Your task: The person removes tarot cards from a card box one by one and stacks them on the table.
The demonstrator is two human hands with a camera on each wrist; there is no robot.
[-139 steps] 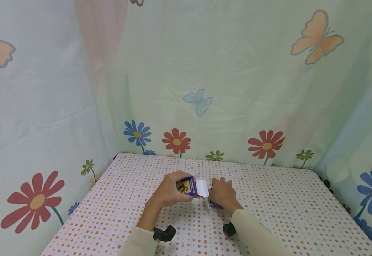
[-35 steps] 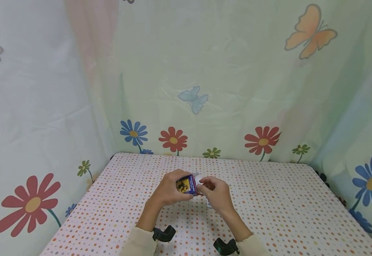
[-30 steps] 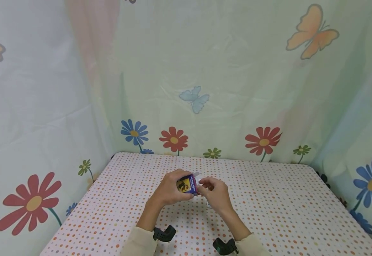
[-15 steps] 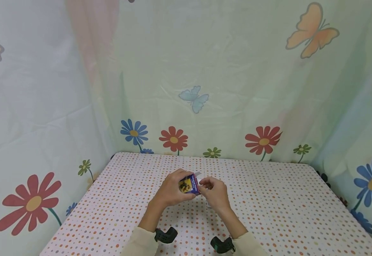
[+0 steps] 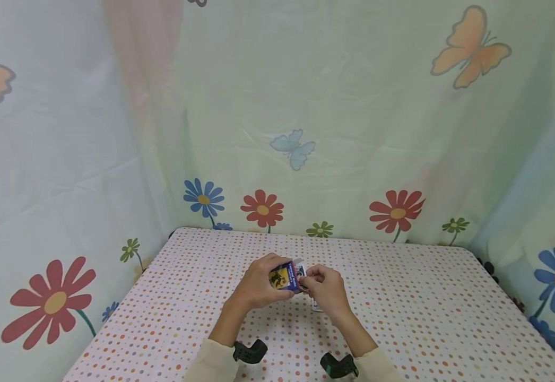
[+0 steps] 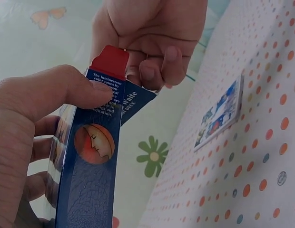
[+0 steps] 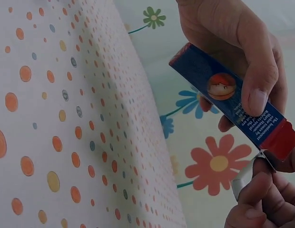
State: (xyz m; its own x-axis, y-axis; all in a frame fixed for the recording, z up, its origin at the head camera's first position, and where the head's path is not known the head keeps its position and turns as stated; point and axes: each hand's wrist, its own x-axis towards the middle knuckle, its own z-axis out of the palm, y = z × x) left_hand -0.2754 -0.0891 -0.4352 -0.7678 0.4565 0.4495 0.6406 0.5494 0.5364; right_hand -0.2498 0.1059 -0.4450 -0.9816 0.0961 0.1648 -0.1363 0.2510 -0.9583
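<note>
A dark blue tarot card box (image 5: 282, 277), its red side flap (image 6: 112, 61) standing out, is gripped by my left hand (image 5: 253, 284) above the table. The left thumb lies along its narrow side. At the open end, my right hand (image 5: 330, 292) has curled fingers pinching at the mouth. Picture-printed cards (image 5: 300, 271) show there between the box and those fingers. Part of the pinch is hidden, also in the right wrist view. A small stack of tarot cards (image 6: 219, 116) lies on the table below, mostly covered by the right hand in the head view.
A white cloth with coloured dots covers the table (image 5: 401, 297). Behind it and at both sides hang curtains (image 5: 344, 132) printed with flowers and butterflies. Dark wrist cameras (image 5: 250, 352) are strapped on both wrists.
The right hand has moved from the card stack on the table to the box's open end. Cards now show at the mouth. The left hand has kept its hold on the box.
</note>
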